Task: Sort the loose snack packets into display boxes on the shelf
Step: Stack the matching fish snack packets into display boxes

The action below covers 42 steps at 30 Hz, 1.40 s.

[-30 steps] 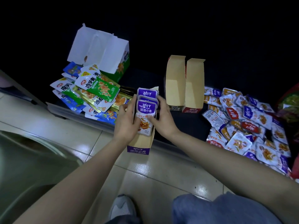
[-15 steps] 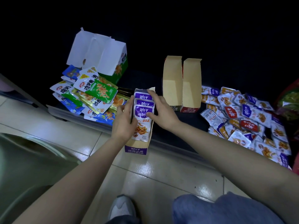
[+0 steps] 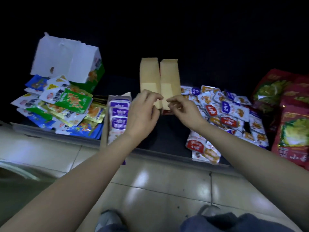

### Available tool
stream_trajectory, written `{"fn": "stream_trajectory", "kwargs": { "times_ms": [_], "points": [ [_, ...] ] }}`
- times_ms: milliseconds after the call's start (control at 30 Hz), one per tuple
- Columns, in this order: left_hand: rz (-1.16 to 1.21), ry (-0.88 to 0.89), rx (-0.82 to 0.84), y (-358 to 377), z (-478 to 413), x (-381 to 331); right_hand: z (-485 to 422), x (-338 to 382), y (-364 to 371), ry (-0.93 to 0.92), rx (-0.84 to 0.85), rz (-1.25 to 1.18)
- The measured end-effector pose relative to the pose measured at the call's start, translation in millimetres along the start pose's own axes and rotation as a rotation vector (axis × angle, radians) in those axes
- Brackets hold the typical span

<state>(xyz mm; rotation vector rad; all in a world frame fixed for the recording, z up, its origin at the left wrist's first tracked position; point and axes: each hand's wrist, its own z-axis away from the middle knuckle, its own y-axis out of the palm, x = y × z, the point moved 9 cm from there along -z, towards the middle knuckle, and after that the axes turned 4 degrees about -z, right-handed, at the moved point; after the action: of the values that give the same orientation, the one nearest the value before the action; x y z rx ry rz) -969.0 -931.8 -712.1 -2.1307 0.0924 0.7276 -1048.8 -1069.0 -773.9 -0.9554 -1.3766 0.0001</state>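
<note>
Cardboard first, far left at the back of the dark shelf (image 3: 170, 134): white box (image 3: 66, 64) with a green side, flaps up. In front of it, heap of green, blue and gold packets (image 3: 66, 104), overlapping. Just right of the heap, narrow box (image 3: 105, 131) tipped toward the camera, front end past the shelf edge, filled with purple packets (image 3: 119, 113) in an overlapping row, 3 labels showing. Left hand (image 3: 142, 113) just right of that box, raised, fingers loosely curled, nothing in it. Behind both hands, 2 brown boxes (image 3: 149, 76) upright, side by side, touching. Left fingertips near their lower front; contact impossible to tell through the blur. Right hand (image 3: 184, 109) close beside the left, fingers likewise loosely bent, thumb near forefinger, nothing held. Farther right, spread of small loose packets (image 3: 225, 113) on the shelf, white with red, blue and orange labels. Far right, large red bags (image 3: 291, 123). Below, pale floor tiles (image 3: 158, 190).
</note>
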Motion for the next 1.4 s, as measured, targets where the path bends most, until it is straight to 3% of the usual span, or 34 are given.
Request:
{"fn": "stream_trajectory", "kwargs": {
  "times_ms": [133,200,333,533,733,833,900,967,1033,1133,1200,1267,1400],
  "points": [
    [0.059,0.097,0.499,111.8,-0.8,-38.6,34.7,-74.6,-57.8,0.207,-0.012,0.262],
    [-0.001,0.128,0.655,154.1,8.1,-41.0,53.5,-107.1,-67.3,0.286,0.067,0.414],
    [-0.186,0.173,0.831,207.2,23.6,-33.5,88.8,-143.9,-51.3,0.283,0.323,0.584],
    [-0.297,0.180,0.947,237.8,14.2,-36.3,93.7,-145.0,-68.9,0.162,0.277,0.434],
    [-0.477,0.317,0.868,227.2,11.9,-32.3,94.0,-152.7,-77.3,0.162,0.221,0.416],
    [-0.339,0.290,0.843,218.1,20.5,-30.4,92.8,-151.8,-74.6,0.188,0.176,0.430],
    [-0.221,0.258,0.738,208.0,20.6,-27.7,91.3,-149.1,-75.3,0.243,0.123,0.366],
    [-0.105,0.150,0.572,187.6,12.0,-22.0,88.8,-142.8,-78.5,0.252,0.050,0.284],
    [0.090,-0.074,0.481,174.8,5.5,-8.0,84.8,-131.4,-83.6,0.288,-0.025,0.148],
    [0.620,-0.533,0.526,182.3,12.7,-0.6,81.7,-113.5,-71.9,0.427,-0.012,-0.324],
    [0.808,-0.713,0.573,189.2,23.1,-6.1,77.9,-103.1,-67.8,0.428,-0.028,-0.433],
    [0.884,-0.768,0.584,192.3,30.7,-11.0,77.1,-100.2,-69.2,0.420,-0.061,-0.411],
    [0.771,-0.679,0.544,194.0,31.9,-15.7,90.9,-114.2,-96.7,0.442,-0.123,-0.196]
  ]
}}
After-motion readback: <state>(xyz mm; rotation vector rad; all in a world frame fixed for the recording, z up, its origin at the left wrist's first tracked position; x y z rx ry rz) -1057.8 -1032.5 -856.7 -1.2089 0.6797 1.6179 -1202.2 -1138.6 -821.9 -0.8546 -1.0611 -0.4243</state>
